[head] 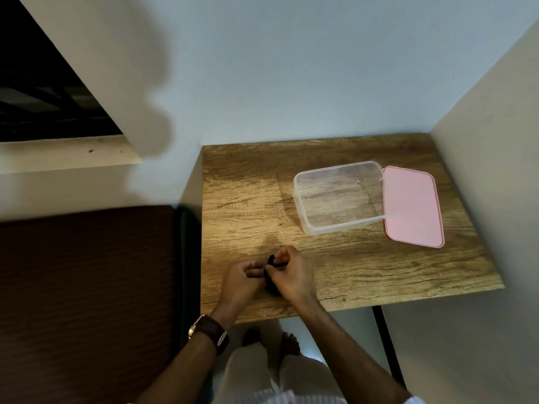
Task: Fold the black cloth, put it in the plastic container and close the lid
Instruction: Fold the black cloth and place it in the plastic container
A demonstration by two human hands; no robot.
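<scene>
The black cloth (pixel 271 260) is bunched small between both hands near the front left of the wooden table (pixel 239 199); most of it is hidden by fingers. My left hand (pixel 243 279) and my right hand (pixel 290 272) both grip it, fingers curled. The clear plastic container (pixel 302 211) stands open and empty farther back, to the right of my hands. Its pink lid (pixel 411 205) lies flat on the table, touching the container's right side.
A white wall runs along the table's back and right side. A dark brown surface (pixel 87 287) lies to the left of the table. A black table leg (pixel 385 339) shows under the front right. My feet are below the table edge.
</scene>
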